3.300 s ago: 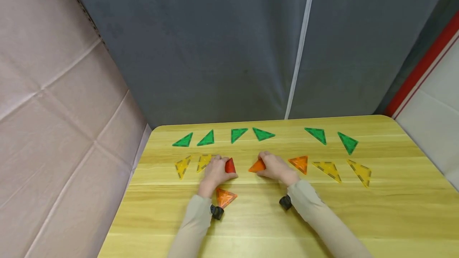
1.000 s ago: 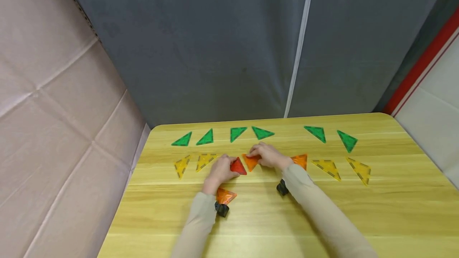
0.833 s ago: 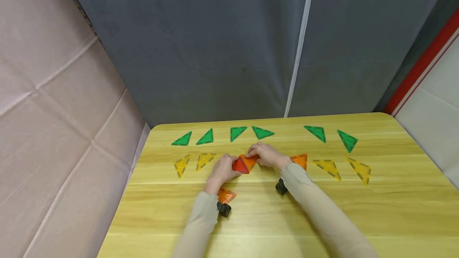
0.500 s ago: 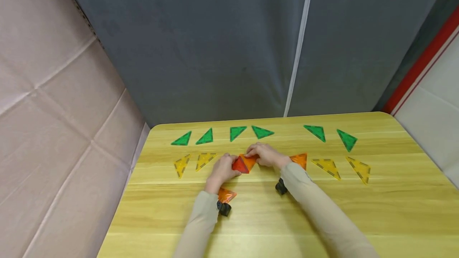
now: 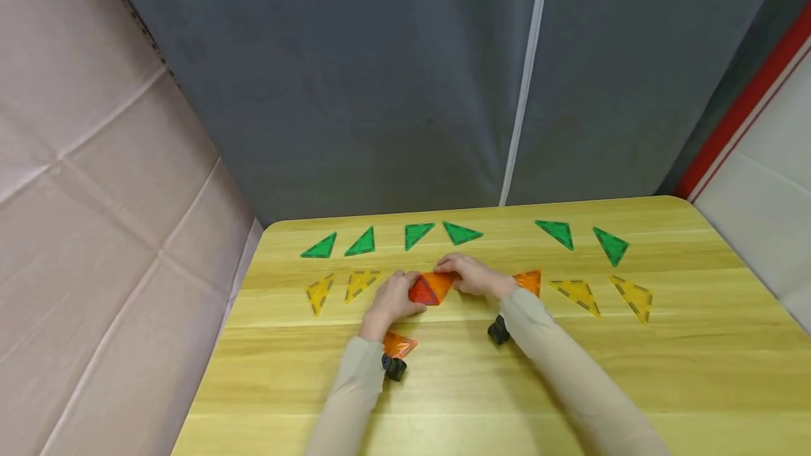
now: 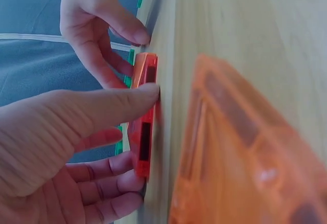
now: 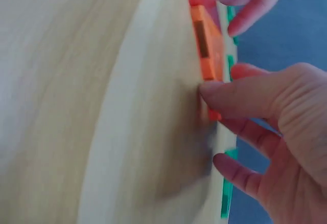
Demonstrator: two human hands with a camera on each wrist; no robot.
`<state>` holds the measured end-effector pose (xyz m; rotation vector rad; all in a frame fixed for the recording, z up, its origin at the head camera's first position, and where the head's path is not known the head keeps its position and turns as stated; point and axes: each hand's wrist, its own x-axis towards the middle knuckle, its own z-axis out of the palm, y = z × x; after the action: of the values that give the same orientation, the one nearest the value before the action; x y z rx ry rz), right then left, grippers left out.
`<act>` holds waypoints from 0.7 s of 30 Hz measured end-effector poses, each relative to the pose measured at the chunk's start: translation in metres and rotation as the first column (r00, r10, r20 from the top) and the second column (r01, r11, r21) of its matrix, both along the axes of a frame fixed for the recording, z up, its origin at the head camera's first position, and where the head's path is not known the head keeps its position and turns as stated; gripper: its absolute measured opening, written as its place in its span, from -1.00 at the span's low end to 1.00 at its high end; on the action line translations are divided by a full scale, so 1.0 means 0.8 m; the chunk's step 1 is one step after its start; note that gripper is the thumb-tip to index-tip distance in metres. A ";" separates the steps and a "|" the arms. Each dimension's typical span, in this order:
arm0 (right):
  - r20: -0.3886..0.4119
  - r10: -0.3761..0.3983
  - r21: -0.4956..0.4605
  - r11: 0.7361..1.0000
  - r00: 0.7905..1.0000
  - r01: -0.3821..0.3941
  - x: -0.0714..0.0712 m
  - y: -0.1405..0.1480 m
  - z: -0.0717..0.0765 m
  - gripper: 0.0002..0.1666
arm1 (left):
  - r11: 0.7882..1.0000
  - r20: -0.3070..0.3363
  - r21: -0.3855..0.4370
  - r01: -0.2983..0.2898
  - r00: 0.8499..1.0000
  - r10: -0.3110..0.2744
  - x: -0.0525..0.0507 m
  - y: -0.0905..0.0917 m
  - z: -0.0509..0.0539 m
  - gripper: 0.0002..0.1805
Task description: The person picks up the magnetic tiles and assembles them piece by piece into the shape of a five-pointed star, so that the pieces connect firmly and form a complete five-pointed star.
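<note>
Nearer the wooden table's [image 5: 456, 385] left edge, the left hand [image 5: 393, 300] pinches a red translucent plastic triangle [image 5: 423, 293] and the right hand [image 5: 474, 277] an orange translucent plastic triangle [image 5: 441, 283], seemingly so their touching edges line up.

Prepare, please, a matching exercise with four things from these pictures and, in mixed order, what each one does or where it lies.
1. Left hand
2. Right hand
3. Green triangular tiles
4. Yellow triangular tiles

A. Farthest back on the table
B. Holds an orange triangular tile
C. Two on each side of the hands
D. Holds the red triangular tile

Pairs: 1-D; 2-B; 3-A; 4-C
</note>
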<state>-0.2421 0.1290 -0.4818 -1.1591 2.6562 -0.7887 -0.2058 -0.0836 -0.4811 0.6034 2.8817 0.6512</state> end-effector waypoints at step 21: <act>0.042 -0.432 0.103 0.899 0.901 0.427 0.057 0.140 0.033 -0.46 | 0.991 -0.037 0.052 0.119 0.992 -0.118 -0.009 0.006 -0.001 -0.37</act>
<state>-0.1964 0.2407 -0.4552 -0.5127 2.8955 -0.7358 -0.2129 -0.0791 -0.4821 0.7933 2.8396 0.7103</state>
